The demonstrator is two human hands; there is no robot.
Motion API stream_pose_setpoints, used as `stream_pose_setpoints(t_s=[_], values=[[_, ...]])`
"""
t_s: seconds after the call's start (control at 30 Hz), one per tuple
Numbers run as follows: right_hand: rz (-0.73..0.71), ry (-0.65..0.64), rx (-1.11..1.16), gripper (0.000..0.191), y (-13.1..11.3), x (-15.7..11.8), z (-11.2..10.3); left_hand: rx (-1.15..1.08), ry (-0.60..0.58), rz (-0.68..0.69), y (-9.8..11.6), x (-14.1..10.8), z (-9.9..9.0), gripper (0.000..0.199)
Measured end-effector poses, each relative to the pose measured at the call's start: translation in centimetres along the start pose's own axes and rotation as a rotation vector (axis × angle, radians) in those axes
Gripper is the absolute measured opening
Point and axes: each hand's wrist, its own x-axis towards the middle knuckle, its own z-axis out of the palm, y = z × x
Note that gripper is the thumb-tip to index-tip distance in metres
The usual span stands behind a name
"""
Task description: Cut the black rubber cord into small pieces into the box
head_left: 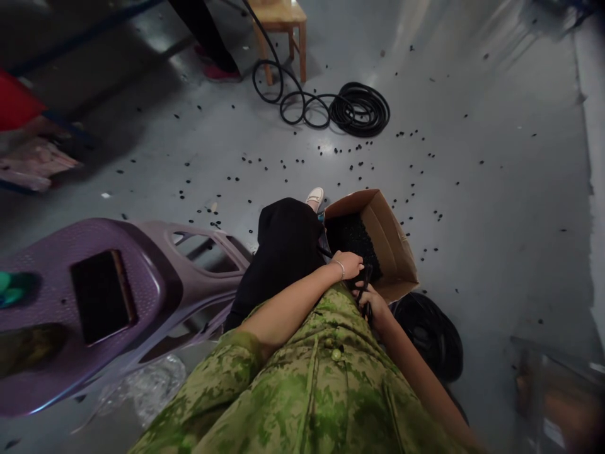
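Over the near edge of an open cardboard box point(394, 243), my left hand point(348, 263) is closed, with a short stretch of black hose point(325, 252) running in under it. Just to the right and nearer my body, my right hand point(373, 302) is wrapped round a slim black hand tool point(365, 287) that looks like scissors or snips. Its tips are hard to make out. Inside the box lies a heap of small black pieces point(350, 236). Both hands are close together, and their fingertips are partly hidden.
Small black pieces are scattered over the grey floor point(212, 157). A coil of black hose point(362, 110) lies by a wooden stool point(278, 19); another black coil point(430, 334) is right of me. On the left, a purple plastic stool point(42, 265) carries a phone point(101, 296). A person's leg point(208, 31) stands beyond.
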Motion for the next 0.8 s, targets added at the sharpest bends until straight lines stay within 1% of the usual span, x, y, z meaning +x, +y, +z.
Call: stream_pose_setpoints(t_s=[0.13, 0.23, 0.33, 0.47, 0.6, 0.67, 0.8], values=[[-0.062, 0.035, -0.058, 0.042, 0.4, 0.9, 0.2, -0.002, -0.008, -0.018, 0.0, 0.0, 0.0, 0.034], [-0.112, 0.060, -0.093, 0.038, 1.0, 1.8, 0.2, 0.001, -0.014, -0.028, -0.1, 0.1, 0.0, 0.035], [-0.119, 0.100, -0.120, 0.036, 1.5, 2.4, 0.1, -0.001, -0.019, -0.035, -0.1, 0.1, 0.1, 0.036], [-0.130, 0.120, -0.112, 0.033, 1.8, 2.6, 0.2, -0.007, -0.018, -0.041, -0.1, 0.3, 0.1, 0.037], [-0.134, 0.131, -0.088, 0.033, 1.5, 2.2, 0.4, -0.005, -0.021, -0.047, -0.1, 0.4, 0.1, 0.036], [-0.106, 0.110, -0.043, 0.037, 1.1, 1.7, 0.4, 0.002, -0.030, -0.032, -0.1, 0.3, 0.1, 0.035], [-0.024, 0.008, 0.046, 0.044, 0.4, 0.5, 0.3, 0.023, -0.083, 0.032, -0.1, 0.3, 0.5, 0.032]])
